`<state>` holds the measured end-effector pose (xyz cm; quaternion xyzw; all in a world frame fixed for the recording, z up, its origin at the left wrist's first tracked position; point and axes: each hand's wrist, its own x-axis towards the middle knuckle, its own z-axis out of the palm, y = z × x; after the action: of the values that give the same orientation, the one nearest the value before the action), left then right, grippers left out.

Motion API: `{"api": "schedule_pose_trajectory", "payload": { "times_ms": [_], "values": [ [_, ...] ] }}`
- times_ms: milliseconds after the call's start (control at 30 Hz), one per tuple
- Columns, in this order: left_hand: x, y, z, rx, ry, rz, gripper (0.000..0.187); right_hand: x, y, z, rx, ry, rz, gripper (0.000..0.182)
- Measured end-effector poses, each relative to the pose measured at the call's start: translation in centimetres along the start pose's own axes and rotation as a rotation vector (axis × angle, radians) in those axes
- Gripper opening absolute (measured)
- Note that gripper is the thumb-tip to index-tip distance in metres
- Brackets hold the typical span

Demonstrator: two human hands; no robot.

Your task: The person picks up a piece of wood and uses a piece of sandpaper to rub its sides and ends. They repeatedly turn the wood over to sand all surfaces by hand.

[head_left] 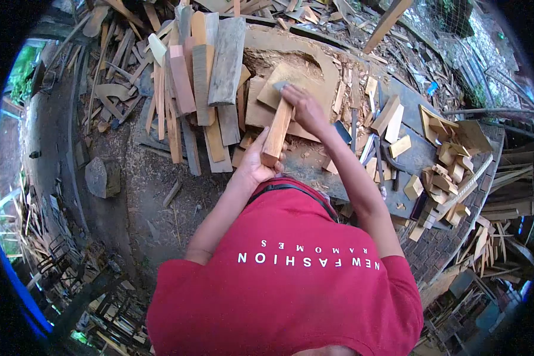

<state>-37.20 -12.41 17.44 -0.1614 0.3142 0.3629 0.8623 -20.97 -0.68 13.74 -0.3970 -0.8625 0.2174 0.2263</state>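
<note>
My left hand (256, 164) is wrapped round the near end of a squared wooden block (276, 134), close to my waist. The block points away from me, with its far end by a flat wooden board (311, 89) on the bench. At that far end, my right hand (304, 108) is closed, its fingers bent over the block. A small grey flat piece (279, 85) shows at its fingertips; its kind is too small to make out. My fingers hide part of the block's far end.
Planks and offcuts (225, 62) are stacked at the left of the bench (314, 169). Small wooden blocks (445, 178) are heaped on the right, beside an open wooden box (477, 136). A cut log (103, 177) stands on the ground at left.
</note>
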Motion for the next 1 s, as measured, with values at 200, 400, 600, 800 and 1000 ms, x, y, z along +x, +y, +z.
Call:
{"api": "schedule_pose_trajectory", "payload": {
  "times_ms": [200, 400, 600, 800, 1000],
  "values": [
    [0.1, 0.1, 0.1, -0.007, -0.011, 0.003, 0.041, -1.7, -2.4, -0.9, 0.102, -0.005, 0.062, 0.049],
    [1.0, -0.9, -0.3, -0.007, 0.21, 0.1, 0.045, -6.8, -11.6, -7.1, 0.343, -0.125, -0.075, 0.052],
    [0.2, 0.0, -0.4, -0.003, -0.068, -0.007, 0.044, -4.5, -5.4, -2.5, 0.22, 0.059, -0.06, 0.051],
    [-0.2, 0.2, 0.5, -0.074, -0.01, -0.011, 0.042, -0.8, 0.1, 0.1, 0.083, 0.125, 0.151, 0.039],
    [-0.2, 0.1, 0.7, -0.082, 0.024, -0.009, 0.037, -5.7, -7.9, -2.9, 0.338, 0.148, -0.002, 0.051]
  ]
}}
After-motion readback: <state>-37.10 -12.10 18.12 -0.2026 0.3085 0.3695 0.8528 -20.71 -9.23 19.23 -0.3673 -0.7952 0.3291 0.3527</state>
